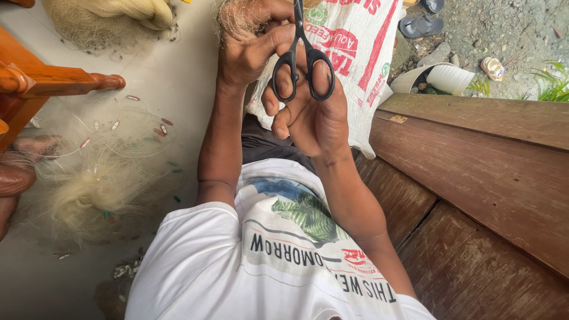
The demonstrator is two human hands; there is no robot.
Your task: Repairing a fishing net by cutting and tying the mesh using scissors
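My right hand [311, 109] is raised in front of my chest with fingers through the loops of black scissors [303, 66], whose blades point up and away to the top edge. My left hand [252, 44] sits just left of it, gripping a bundle of fine pale net strands [234, 18] next to the blades. The blade tips are cut off by the frame. Both forearms rise from my white printed T-shirt [237, 261].
A white woven sack [361, 53] with red and green print lies behind my hands. A brown wooden bench [480, 172] fills the right. Pale fishing net [98, 184] with small floats spreads on the floor at left, beside wooden furniture [53, 80] and another person's limb [18, 175].
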